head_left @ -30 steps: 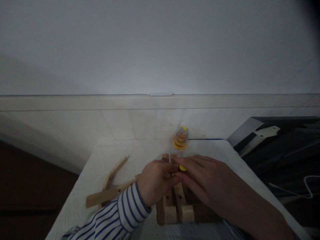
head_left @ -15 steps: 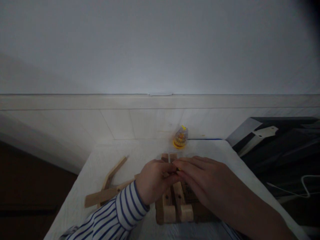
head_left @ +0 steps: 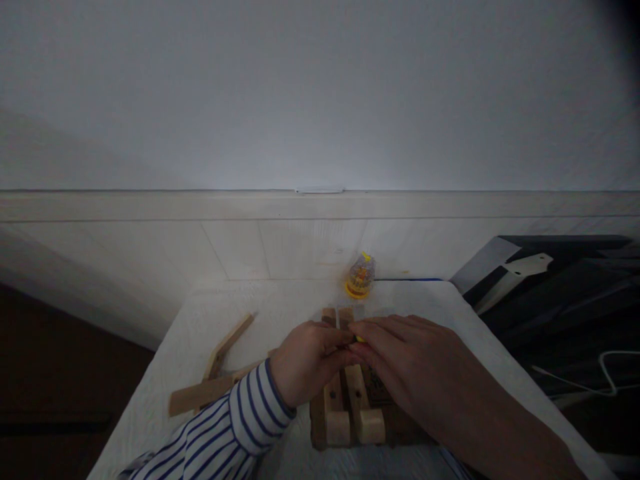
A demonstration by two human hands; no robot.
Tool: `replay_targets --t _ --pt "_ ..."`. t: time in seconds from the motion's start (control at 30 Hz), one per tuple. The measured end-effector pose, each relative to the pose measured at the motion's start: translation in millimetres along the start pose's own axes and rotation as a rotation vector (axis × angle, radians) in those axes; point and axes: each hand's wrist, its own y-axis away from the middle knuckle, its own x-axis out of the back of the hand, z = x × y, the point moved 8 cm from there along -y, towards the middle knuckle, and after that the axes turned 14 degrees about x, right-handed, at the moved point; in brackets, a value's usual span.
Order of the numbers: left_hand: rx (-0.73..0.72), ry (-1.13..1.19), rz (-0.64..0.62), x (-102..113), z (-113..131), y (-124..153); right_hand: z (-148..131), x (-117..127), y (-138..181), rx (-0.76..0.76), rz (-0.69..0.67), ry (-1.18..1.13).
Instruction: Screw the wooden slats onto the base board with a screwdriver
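My left hand [head_left: 307, 360], in a blue-and-white striped cuff, is closed in a pinch above the wooden pieces. What its fingertips hold is hidden. My right hand [head_left: 407, 350] meets it fingertip to fingertip, its fingers closed round a small yellow piece [head_left: 359, 339] that shows only as a sliver. Beneath both hands lie two wooden strips side by side, a left strip [head_left: 333, 395] and a right strip [head_left: 358, 393], each with a dark round hole or screw and a thick block at the near end. They rest on a brown slab [head_left: 316, 427] with dark print.
A clear, tapered container with a yellow base [head_left: 359, 280] stands at the table's back edge by the wall. Joined wooden strips [head_left: 203, 395] lie on the left of the white table [head_left: 165, 363]. Dark items and a white cable [head_left: 607, 373] are beyond the right edge.
Both hands stay in nearly the same place above the strips. Slightly more of the yellow piece shows between my right fingers. The rest looks the same apart from a slight camera shift.
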Motion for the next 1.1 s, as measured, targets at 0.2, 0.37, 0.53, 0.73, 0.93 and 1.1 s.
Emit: replay_targets --t 0.2,0.37,0.53,0.73,0.93,1.1 --pt "-0.015 0.014 -0.039 -1.8 0.4 0.3 -3.9 1.6 -1.4 0.008 0.024 0.051" --pt "0.073 0.007 -0.004 0.6 -3.1 0.2 -1.8 0.6 -2.5 -0.007 -0.004 0.030" --pt "0.138 -0.054 0.089 6.1 -5.8 0.5 -1.1 3.1 -4.2 -0.008 0.020 0.019" --pt "0.125 -0.042 0.102 6.8 -5.5 0.4 1.3 3.6 -2.1 0.018 0.010 -0.094" --pt "0.105 -0.032 0.100 6.4 -5.2 -0.1 3.5 3.7 1.2 0.061 0.016 -0.198" --pt "0.091 -0.015 0.092 3.4 -7.9 -0.8 4.7 -0.9 0.4 0.075 -0.027 -0.259"
